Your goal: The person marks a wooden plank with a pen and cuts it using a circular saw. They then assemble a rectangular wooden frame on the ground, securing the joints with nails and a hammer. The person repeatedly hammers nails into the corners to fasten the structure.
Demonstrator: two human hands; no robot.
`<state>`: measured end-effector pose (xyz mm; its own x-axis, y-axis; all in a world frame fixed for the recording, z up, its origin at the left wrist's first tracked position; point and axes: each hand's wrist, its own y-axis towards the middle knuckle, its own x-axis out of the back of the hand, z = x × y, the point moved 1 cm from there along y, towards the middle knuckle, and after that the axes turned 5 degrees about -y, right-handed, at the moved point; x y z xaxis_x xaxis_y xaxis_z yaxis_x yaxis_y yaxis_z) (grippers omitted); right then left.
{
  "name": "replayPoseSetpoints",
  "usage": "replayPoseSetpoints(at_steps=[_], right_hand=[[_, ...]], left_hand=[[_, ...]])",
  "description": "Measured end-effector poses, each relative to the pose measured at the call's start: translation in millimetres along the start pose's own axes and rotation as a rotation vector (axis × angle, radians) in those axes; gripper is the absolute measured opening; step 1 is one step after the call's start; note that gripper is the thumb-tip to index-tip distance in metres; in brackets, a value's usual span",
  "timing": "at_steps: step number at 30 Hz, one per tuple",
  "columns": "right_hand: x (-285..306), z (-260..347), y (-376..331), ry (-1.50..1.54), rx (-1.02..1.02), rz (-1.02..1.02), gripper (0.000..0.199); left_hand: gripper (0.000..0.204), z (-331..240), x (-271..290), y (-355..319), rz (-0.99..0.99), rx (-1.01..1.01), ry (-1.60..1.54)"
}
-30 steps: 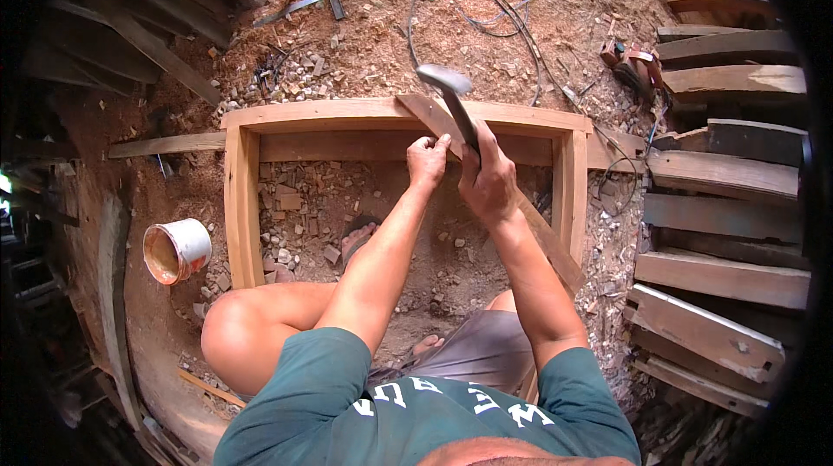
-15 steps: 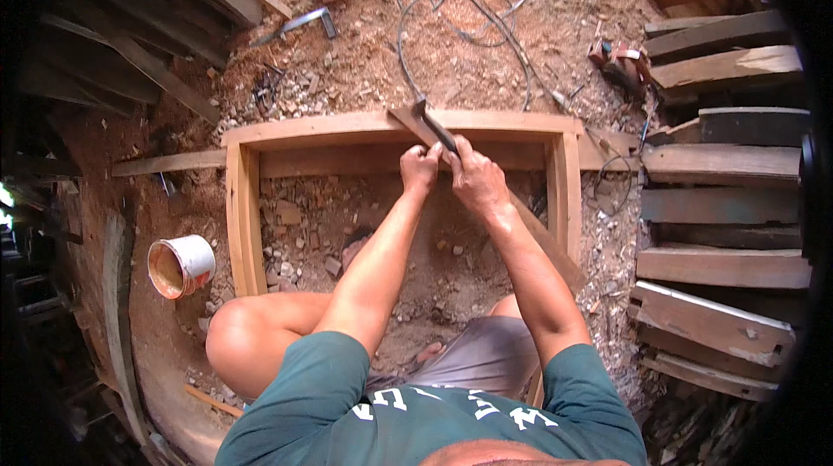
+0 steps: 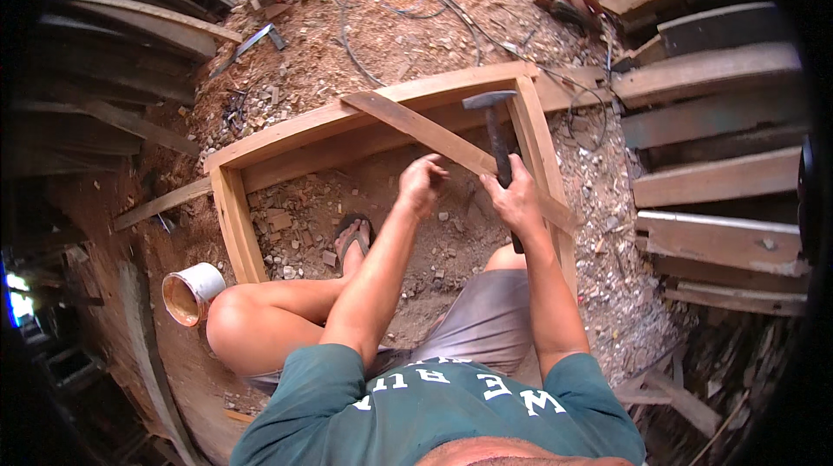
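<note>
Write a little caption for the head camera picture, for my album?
Right hand grips a hammer while left hand rests on a diagonal slat across a wooden frame.

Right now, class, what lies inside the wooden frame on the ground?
Inside the frame: rubble and wood chips, and a foot in a sandal. The arms and knees cover the near part. A slat crosses on top, beside the left hand.

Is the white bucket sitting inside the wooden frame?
No, the white bucket lies on its side outside the wooden frame, just past its left rail by the person's knee.
</note>
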<state>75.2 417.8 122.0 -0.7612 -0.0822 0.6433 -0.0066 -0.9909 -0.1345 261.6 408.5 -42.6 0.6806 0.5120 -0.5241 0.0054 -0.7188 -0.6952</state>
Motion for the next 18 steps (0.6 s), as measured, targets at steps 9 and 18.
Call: replayPoseSetpoints(at_steps=[9, 18], right_hand=[[34, -56, -90, -0.094, -0.113, -0.310, 0.024], [64, -86, -122, 0.242, -0.344, -0.528, 0.019]], left_hand=[[0.031, 107, -113, -101, 0.535, 0.320, 0.029], [0.023, 119, -133, -135, 0.560, 0.473, -0.169]])
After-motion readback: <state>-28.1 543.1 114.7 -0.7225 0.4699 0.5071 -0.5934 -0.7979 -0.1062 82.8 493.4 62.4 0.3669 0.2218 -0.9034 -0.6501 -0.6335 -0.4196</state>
